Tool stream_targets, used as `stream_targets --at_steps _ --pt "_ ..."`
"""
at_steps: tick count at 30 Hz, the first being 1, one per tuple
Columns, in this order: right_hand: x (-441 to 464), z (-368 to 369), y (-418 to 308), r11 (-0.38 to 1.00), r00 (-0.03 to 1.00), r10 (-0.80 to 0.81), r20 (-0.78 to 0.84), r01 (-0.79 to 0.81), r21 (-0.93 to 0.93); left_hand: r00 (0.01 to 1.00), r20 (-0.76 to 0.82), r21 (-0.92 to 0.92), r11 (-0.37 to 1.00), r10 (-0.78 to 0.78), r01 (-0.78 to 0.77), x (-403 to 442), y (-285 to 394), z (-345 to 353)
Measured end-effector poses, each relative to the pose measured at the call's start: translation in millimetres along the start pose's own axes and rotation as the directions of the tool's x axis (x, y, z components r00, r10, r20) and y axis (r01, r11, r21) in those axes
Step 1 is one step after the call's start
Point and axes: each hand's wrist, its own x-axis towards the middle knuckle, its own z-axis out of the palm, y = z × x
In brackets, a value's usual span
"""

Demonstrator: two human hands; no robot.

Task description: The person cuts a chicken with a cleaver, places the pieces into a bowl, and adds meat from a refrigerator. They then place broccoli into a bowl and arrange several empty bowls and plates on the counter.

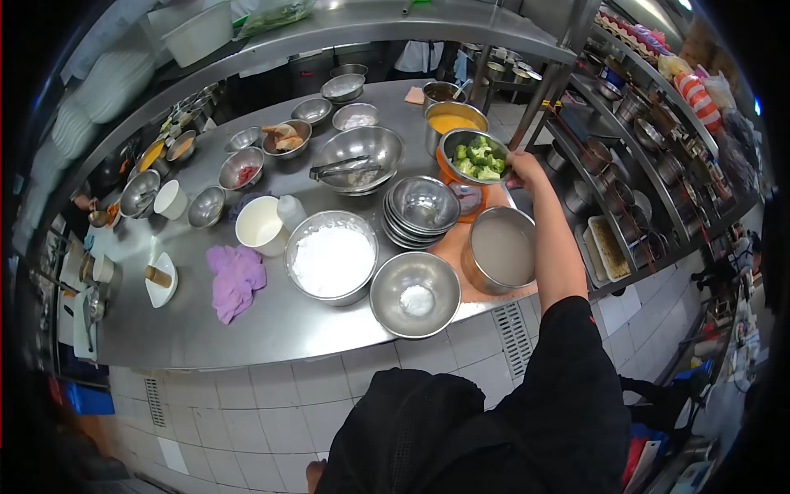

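My right hand (527, 168) reaches out over the steel table and grips the rim of a metal bowl (447, 153) holding green broccoli pieces (480, 158). The bowl is above an orange container (471, 200); whether it rests on it I cannot tell. Behind stands a pot of yellow liquid (452, 123). Nearer to me is a large pot of greyish liquid (502, 244). My left hand (315, 473) hangs low at the bottom edge, mostly hidden by my dark clothing, so its fingers do not show.
Stacked metal bowls (422, 210), a bowl of white powder (332, 255) and a smaller-filled bowl (415, 295) stand along the front. Tongs (344, 167) lie in a wide bowl. A purple cloth (235, 282) sits leftward. Shelves of pots (634, 165) line the right; an overhead shelf (346, 34) crosses above.
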Motion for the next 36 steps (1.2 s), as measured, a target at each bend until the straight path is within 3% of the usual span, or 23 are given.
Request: stream_targets --at_steps 1,2,3,4,5,7,10,11,13,15,18,21,24,28,29,30,32,36 --pt "0.3 0.0 0.3 1.0 1.0 -0.014 -0.001 0.014 -0.004 0.996 -0.005 0.077 0.993 0.093 -0.093 3.3 2.5 3.8" --pt "1.3 -0.8 1.6 1.0 1.0 -0.012 0.001 0.012 -0.008 0.996 -0.002 0.073 0.993 0.091 -0.091 7.2 6.3 5.1" --pt "2.6 -2.0 3.0 0.999 0.999 -0.035 0.021 0.035 -0.004 0.926 0.097 -0.424 0.827 -0.365 0.37 1.4 12.8 -16.0" --pt "4.2 -3.0 4.0 0.998 0.997 -0.058 0.04 0.058 0.002 0.67 0.389 -0.709 0.259 -0.632 0.656 38.5 58.8 -111.5" --pt "5.9 -3.1 4.2 0.998 0.997 -0.058 0.042 0.058 0.001 0.669 0.39 -0.709 0.257 -0.633 0.657 47.1 59.1 -118.1" --pt "8.8 -3.5 5.0 1.0 0.999 -0.028 0.043 0.027 0.007 0.659 0.418 -0.791 0.107 -0.626 0.603 61.9 50.7 -121.3" --pt "5.2 -6.7 3.8 1.0 1.0 -0.026 -0.016 0.026 -0.011 0.66 0.441 -0.793 0.08 -0.609 0.604 75.1 36.8 -113.6" --pt "-6.3 -4.1 -3.8 0.997 0.996 -0.053 -0.068 0.049 -0.062 0.685 0.411 -0.786 0.146 -0.602 0.6 74.4 40.9 -124.0" --pt "7.6 -8.9 10.3 0.995 0.998 -0.06 -0.009 0.059 -0.087 0.674 0.431 -0.778 0.131 -0.599 0.614 71.0 34.6 -119.8" --pt "23.0 -7.4 25.9 0.98 0.981 -0.195 -0.004 0.195 -0.048 0.647 0.446 -0.775 0.095 -0.618 0.625 60.6 22.1 -113.3" --pt "-2.9 11.1 1.9 0.916 0.93 -0.359 -0.079 0.335 -0.22 0.63 0.416 -0.824 0.02 -0.656 0.566 54.9 0.1 -121.6" --pt "-70.7 61.6 -42.9 0.89 0.889 -0.454 -0.059 0.449 -0.085 0.663 0.148 -0.976 0.0 -0.734 0.218 60.9 -6.7 -187.2" --pt "-129.2 134.8 -62.3 0.826 0.815 -0.564 0.131 0.56 0.07 0.685 -0.05 -0.999 0.047 -0.727 -0.023 73.6 -19.3 -261.6" --pt "-218.9 276.6 -55.0 0.823 0.716 -0.547 0.435 0.555 0.121 0.771 -0.247 -0.968 0.12 -0.587 -0.219 75.3 -37.4 -342.9" --pt "-255.2 312.3 -59.0 0.865 0.699 -0.466 0.543 0.489 0.113 0.803 -0.305 -0.952 0.129 -0.512 -0.279 73.0 -43.6 -359.5" --pt "-285.9 350.2 -55.7 0.901 0.705 -0.386 0.596 0.427 0.079 0.809 -0.31 -0.95 0.13 -0.5 -0.284 68.0 -49.6 -377.3" --pt "-327.5 421.7 -34.7 0.937 0.642 -0.256 0.723 0.35 0.021 0.864 -0.28 -0.946 -0.034 -0.419 -0.323 51.4 -61.7 -401.7" --pt "-412.2 545.3 -9.3 0.948 0.529 -0.155 0.835 0.318 -0.025 0.896 -0.19 -0.971 -0.061 -0.401 -0.233 26.6 -127.4 -400.2"
